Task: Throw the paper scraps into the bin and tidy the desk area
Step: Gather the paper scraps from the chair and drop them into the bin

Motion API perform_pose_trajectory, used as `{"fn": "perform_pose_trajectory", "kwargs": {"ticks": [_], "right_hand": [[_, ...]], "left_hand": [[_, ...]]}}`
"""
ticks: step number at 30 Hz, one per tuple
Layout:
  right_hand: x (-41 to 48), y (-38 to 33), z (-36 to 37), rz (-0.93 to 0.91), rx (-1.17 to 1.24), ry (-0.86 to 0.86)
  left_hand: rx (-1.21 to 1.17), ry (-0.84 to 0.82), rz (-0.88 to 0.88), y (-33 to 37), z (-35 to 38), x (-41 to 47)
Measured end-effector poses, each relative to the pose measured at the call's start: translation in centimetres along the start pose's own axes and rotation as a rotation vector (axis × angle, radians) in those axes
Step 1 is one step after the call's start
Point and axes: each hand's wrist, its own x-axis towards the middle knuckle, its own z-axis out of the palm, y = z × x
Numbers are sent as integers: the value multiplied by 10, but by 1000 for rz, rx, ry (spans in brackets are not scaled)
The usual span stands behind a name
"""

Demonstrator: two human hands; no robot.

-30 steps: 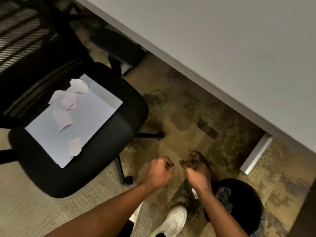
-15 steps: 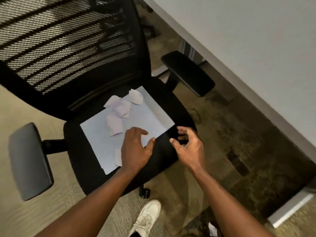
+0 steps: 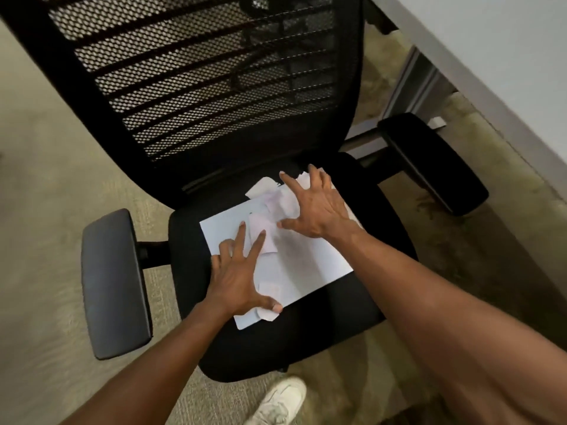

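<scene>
Left hand [image 3: 236, 280]: fingers spread, flat on the white sheet [image 3: 306, 259].
Right hand [image 3: 316, 207]: splayed wide over torn scraps [image 3: 264, 237].
Tip: rake scraps together, then pinch.

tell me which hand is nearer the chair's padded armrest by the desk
Right. The right hand is spread over the scraps at the back of the seat, on the side of that armrest. The left hand lies on the sheet's opposite side, farther away.

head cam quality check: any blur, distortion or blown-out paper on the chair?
Head view: the left armrest and carpet smear with motion blur; wide-angle bend bows the mesh backrest; the white sheet isn't blown out, the scraps on it still readable; both forearms cast soft shadows across the seat.
</scene>
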Motion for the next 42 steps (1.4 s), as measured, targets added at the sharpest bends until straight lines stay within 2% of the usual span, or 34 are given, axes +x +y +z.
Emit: {"fn": "perform_pose_trajectory", "kwargs": {"ticks": [5, 7, 13, 21, 28, 31, 36, 42], "right_hand": [[25, -14, 10, -6, -142, -166], [30, -17, 15, -26, -213, -181], [26, -21, 27, -74, -266, -60], [10, -7, 54, -94, -87, 72], [-1, 7, 75, -57, -100, 153], [-3, 9, 77, -60, -19, 181], [-11, 21, 79, -21, 246, 238], [-13, 34, 72, 78, 478, 103]], "left_hand": [[-13, 26, 90, -14, 2, 9], [-37, 27, 123, -16, 1, 12], [-175, 53, 136, -18, 1, 16], [-285, 150, 144, -10, 5, 21], [-295, 248, 139, 0, 8, 27], [-309, 265, 133, 0, 10, 29], [-349, 282, 100, 3, 17, 31], [-376, 313, 96, 1, 28, 33]]}}
